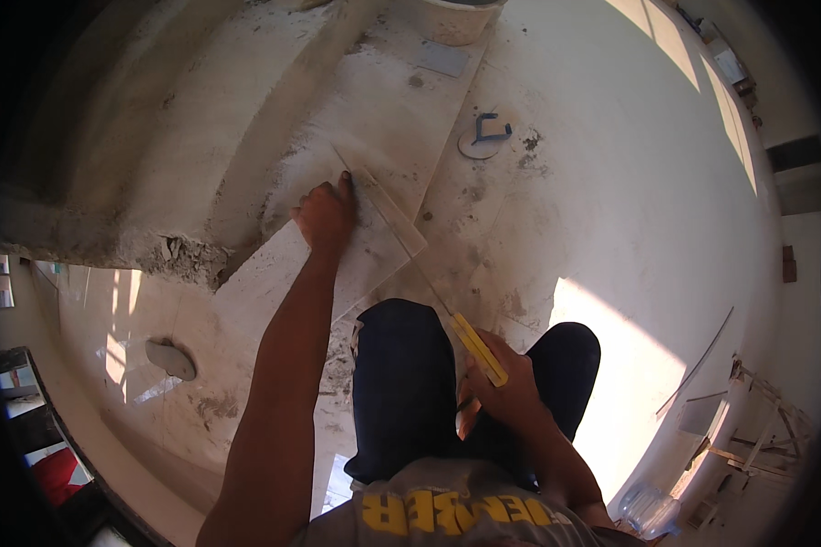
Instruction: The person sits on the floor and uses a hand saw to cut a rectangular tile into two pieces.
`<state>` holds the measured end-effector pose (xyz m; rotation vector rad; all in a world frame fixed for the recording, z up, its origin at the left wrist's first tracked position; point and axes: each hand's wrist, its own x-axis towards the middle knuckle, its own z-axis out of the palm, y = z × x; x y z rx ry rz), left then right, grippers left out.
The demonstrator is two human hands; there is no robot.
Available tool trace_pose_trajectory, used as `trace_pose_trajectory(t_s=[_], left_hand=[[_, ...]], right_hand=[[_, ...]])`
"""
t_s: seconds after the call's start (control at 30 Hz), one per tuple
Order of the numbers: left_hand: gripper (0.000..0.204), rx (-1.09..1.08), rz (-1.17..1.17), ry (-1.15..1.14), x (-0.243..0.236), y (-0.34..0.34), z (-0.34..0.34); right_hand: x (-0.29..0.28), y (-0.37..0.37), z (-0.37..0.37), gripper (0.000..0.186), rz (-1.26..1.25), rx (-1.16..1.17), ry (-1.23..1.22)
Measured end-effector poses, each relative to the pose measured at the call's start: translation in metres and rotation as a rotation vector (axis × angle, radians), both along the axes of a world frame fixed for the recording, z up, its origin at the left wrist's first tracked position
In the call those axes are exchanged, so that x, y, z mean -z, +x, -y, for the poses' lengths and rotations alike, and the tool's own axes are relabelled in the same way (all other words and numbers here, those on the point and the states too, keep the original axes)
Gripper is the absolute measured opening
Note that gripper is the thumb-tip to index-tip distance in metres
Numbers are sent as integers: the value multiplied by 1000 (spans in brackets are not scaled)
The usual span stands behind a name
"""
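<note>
My right hand [509, 383], near my knees, is closed round the yellow handle [480, 350] of a handsaw. Its thin blade [413, 255] runs up and to the left, lying along the edge of a narrow pale strip [394, 212]. My left hand [326, 217] rests on a large pale board [287, 264] beside the far part of the blade. One digit stretches toward the blade and the others are bent and spread on the board. Where the blade meets the board is too fine to make out.
Rough-edged concrete steps [274, 118] rise at the upper left. Beyond the board are a round disc with a blue handle [485, 137], a grey rectangular plate [442, 60] and a bucket [456, 23]. A grey oval piece [171, 358] lies left; a clear plastic bottle [648, 507] lower right.
</note>
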<state>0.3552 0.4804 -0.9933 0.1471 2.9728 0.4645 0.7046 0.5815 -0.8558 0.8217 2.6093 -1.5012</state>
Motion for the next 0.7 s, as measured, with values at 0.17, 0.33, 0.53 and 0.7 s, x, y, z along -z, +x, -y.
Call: trace_pose_trajectory(t_s=[0.17,0.33,0.53,0.7], left_hand=[[57,58,-45,37,9,6,-1],[53,70,-86,29,20,-4,5],[59,51,-9,-95,17,-9,2],[64,5,31,-150,14,-4,-7]], right_hand=[[-22,1,-1,47,28,-44,38],[-11,0,6,50,3,-23,-66],[9,6,-2,51,-45,-64,-126],[17,19,-28,47,-166,-127,-99]])
